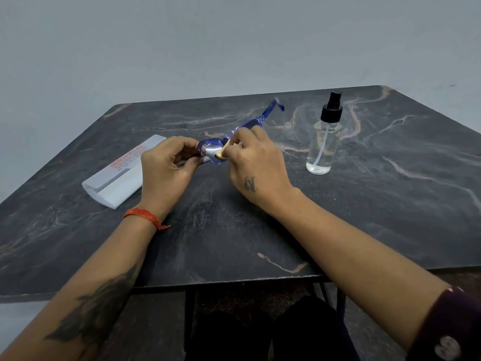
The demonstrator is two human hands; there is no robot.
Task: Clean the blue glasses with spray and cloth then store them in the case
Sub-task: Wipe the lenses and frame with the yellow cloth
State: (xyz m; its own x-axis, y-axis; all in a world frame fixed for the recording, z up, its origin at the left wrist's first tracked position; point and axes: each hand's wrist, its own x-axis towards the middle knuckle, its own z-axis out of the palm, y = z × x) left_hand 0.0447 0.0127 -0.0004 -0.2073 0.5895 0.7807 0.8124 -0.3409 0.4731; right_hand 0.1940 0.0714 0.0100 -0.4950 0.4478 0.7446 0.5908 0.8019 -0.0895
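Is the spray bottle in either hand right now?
No, the spray bottle stands alone on the table, while the left hand and right hand hold the glasses and cloth.

Stone-look table, clear plastics, a scrap of soft cloth

You see the table as dark marbled slab, matt and faintly speckled; the glasses are glossy translucent blue plastic; the cloth looks soft, tan and matt; the spray bottle is clear and shiny with a matt black cap; the case is smooth white plastic.
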